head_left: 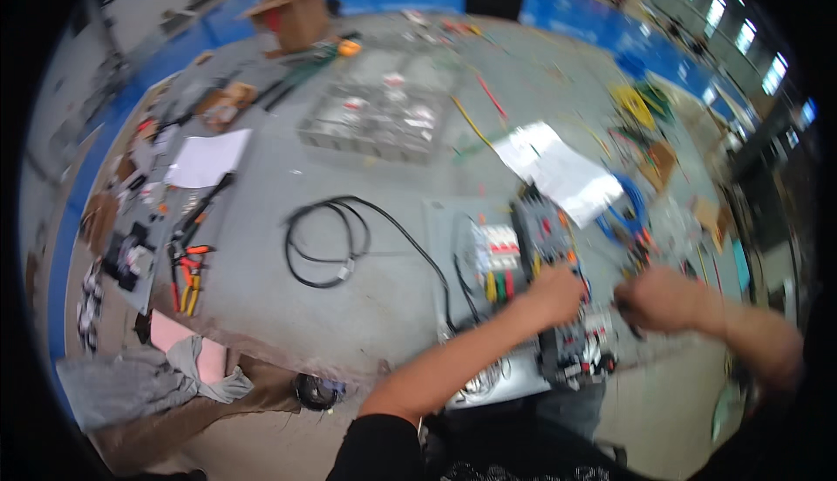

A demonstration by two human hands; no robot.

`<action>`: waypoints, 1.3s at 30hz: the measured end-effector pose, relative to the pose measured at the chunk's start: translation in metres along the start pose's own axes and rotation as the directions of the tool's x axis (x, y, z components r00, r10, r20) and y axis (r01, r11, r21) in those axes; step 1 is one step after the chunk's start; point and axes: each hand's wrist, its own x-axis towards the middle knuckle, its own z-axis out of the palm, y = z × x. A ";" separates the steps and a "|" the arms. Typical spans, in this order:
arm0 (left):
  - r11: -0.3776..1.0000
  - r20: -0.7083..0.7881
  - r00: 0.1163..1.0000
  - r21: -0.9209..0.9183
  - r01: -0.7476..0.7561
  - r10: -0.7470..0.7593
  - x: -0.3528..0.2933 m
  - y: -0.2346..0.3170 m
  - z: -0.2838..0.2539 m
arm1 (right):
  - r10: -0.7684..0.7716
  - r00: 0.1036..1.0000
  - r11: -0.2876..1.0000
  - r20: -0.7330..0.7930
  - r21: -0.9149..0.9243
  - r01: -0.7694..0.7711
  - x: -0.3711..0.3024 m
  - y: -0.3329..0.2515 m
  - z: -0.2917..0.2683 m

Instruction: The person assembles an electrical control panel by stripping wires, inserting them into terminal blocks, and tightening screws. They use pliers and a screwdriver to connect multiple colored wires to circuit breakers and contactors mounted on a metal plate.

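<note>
My left hand (558, 295), fingers curled together, is over a metal mounting panel (446, 228) fitted with electrical parts. What its fingertips pinch, if anything, is hidden. Beside it are white circuit breakers (497, 247) with red marks, a row of yellow, green and red terminals (500, 287), and a dark grey switch unit (542, 224). To the right of the panel, my right hand (660, 300) is closed around something dark, too blurred to name. A black cable (397, 220) runs from a loose coil on the left to the panel.
Pliers with orange, red and yellow handles (190, 281) lie at left near white paper (209, 159). A clear divided parts box (375, 124) stands farther back. Printed sheets (558, 172) and a blue wire coil (629, 211) lie beyond the panel. Another person's pink-and-grey clothing (187, 350) shows lower left.
</note>
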 end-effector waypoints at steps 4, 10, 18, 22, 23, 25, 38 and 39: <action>0.999 0.004 0.999 0.014 0.038 -0.038 -0.002 -0.012 0.001 | 0.167 0.985 0.926 0.045 0.335 -0.172 0.028 0.005 -0.012; 0.999 0.057 0.997 0.012 0.053 -0.053 -0.002 -0.003 -0.010 | -0.103 0.986 0.986 0.133 -0.118 0.119 0.012 -0.008 -0.018; 0.999 0.011 0.999 -0.014 0.035 -0.035 -0.006 -0.006 -0.002 | 0.088 0.978 0.947 0.188 0.290 -0.140 0.022 -0.005 -0.010; 1.000 -0.012 1.000 -0.010 0.011 -0.011 -0.006 -0.007 0.004 | 0.300 0.836 0.647 0.459 0.547 -0.532 0.030 0.008 -0.017; 1.000 -0.003 1.000 -0.006 0.020 -0.020 -0.006 -0.007 0.001 | 0.306 0.828 0.627 0.470 0.555 -0.547 0.031 0.008 -0.020; 0.999 0.017 0.999 0.000 0.040 -0.040 -0.005 -0.007 0.000 | 0.314 0.812 0.587 0.492 0.572 -0.574 0.029 0.008 -0.020; 1.000 -0.127 0.992 0.003 -0.021 0.021 -0.009 -0.009 -0.004 | -0.097 0.981 0.964 0.170 -0.229 0.135 0.006 -0.026 -0.012; 1.000 -0.132 0.991 0.002 -0.023 0.023 -0.008 -0.011 0.001 | -0.082 0.983 0.968 0.165 -0.222 0.118 0.008 -0.027 -0.012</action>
